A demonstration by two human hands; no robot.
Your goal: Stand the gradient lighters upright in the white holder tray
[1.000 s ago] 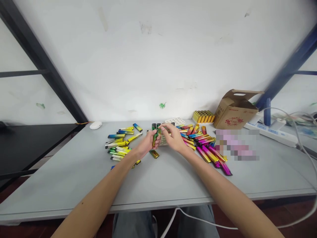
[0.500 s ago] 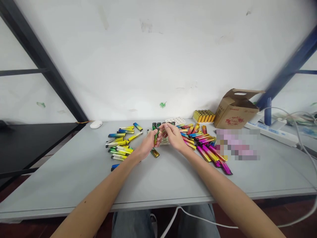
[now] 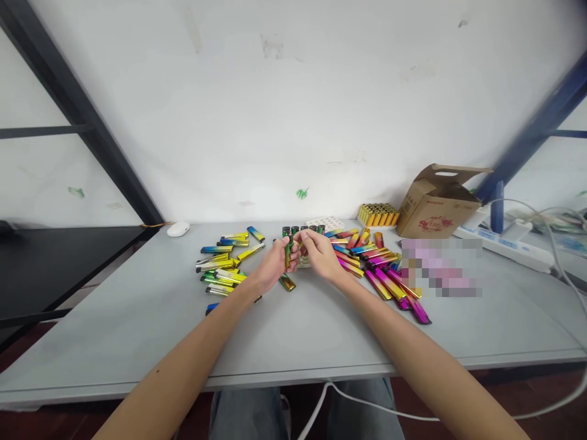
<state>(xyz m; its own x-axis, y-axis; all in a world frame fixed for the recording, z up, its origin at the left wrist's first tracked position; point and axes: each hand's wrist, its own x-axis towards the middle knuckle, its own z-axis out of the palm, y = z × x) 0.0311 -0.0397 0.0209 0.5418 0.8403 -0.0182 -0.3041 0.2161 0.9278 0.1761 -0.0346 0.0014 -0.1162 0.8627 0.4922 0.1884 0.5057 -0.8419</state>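
Note:
My left hand is closed around a green-and-gold lighter, held upright. Close beside it, my right hand has its fingers bent together, the tips near the lighter's upper part; whatever they may pinch is hidden. Between and behind both hands, several dark-topped lighters stand upright in a pale holed tray, partly covered by my fingers. Just below my left hand lies a gold-brown lighter. To the left are loose yellow, green and blue lighters; to the right, red, blue and magenta ones.
At the back stand another white holed tray, a block of upright orange-yellow lighters and an open cardboard box. A white power strip with cables lies right. A small white case sits back left. The wall closes the table's rear.
My hands stay almost in place, with only a slight shift of the right fingers by the lighter. The view has moved very slightly.

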